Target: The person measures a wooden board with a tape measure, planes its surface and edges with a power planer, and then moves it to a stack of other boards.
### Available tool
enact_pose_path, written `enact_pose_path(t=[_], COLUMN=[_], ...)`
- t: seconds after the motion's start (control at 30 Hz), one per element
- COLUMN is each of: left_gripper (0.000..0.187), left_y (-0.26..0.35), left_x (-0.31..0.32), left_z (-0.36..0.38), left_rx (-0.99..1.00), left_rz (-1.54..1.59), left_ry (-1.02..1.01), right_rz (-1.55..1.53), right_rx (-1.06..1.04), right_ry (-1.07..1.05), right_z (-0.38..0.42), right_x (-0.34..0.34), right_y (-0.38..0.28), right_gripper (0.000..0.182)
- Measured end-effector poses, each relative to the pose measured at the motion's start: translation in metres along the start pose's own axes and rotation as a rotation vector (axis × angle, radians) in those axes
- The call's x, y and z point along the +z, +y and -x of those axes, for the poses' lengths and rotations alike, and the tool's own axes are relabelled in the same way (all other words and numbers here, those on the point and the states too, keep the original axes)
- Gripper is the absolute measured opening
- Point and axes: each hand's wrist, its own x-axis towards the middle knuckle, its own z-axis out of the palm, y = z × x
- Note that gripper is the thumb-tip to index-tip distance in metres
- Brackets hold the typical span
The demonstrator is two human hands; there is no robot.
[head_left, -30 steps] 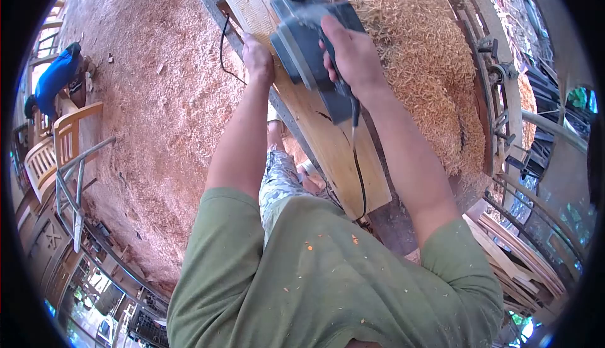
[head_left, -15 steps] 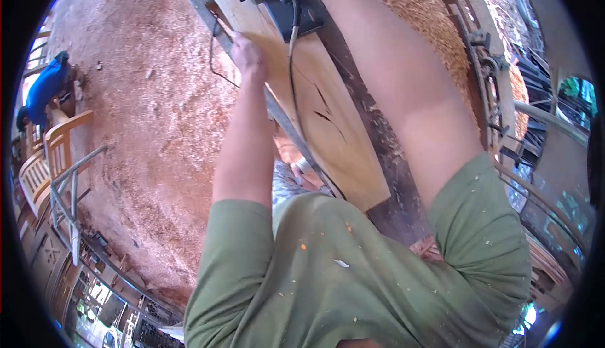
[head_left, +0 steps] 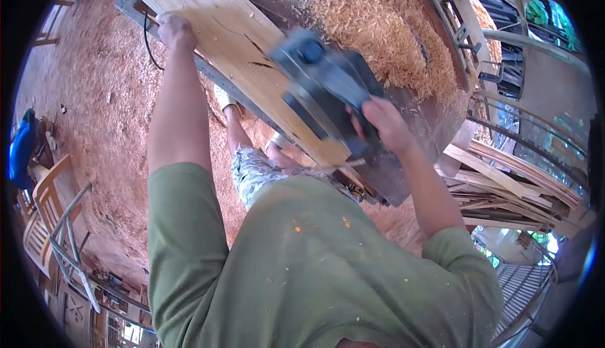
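Sawdust covers the whole floor of this open shed, and a heaped drift of shavings sits on the bench beyond the work. Across the bench lies a long plank, its long axis running from the near end by the person's waist out and away to their left. The right hand is wrapped tight around the rear handle of a dark power planer, which sits on the plank close to its near end, just ahead of that hand and pointing along the board. The left hand is well out along the same plank, fingers curled over its near edge, gripping the wood and not the tool. So the planer lies between the two hands, touching the right one and well apart from the left, and the bare length of plank stretches from the tool toward the left hand. A black cord hangs off the edge just beside the left hand. Stacked laths lie beyond the right arm, and chair frames stand far off past the left elbow.
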Motion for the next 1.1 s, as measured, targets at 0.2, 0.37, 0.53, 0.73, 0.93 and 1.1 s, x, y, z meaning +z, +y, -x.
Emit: enact_pose_path(t=[0.2, 0.37, 0.53, 0.73, 0.93, 1.1], left_gripper=[0.069, 0.072, 0.074, 0.094, 0.094, 0.091], left_y=[0.009, 0.003, 0.035, 0.050, 0.084, 0.068], left_x=[-0.002, 0.000, 0.012, 0.007, -0.008, -0.006], left_z=[0.008, -0.070, -0.060, -0.072, -0.006, -0.028], left_rx=[0.114, 0.977, 0.913, 0.751, 0.791, 0.754], left_rz=[-0.183, -1.185, -1.336, -1.205, -1.383, -1.291], left_ry=[0.030, -0.210, -0.285, -0.417, -0.533, -0.468], right_rz=[-0.056, -0.124, -0.028, 0.056, -0.045, 0.047], right_rx=[0.261, 0.348, 0.237, 0.216, 0.152, 0.102], right_ry=[0.219, 0.256, 0.042, 0.052, 0.097, 0.123], right_z=[0.142, 0.183, 0.200, 0.187, 0.128, 0.049], right_x=[-0.024, 0.004, 0.008, 0.013, 0.054, 0.087], right_y=[0.080, 0.112, 0.139, 0.134, 0.101, 0.047], right_gripper=[0.066, 0.038, 0.072, 0.068, 0.047, 0.041])
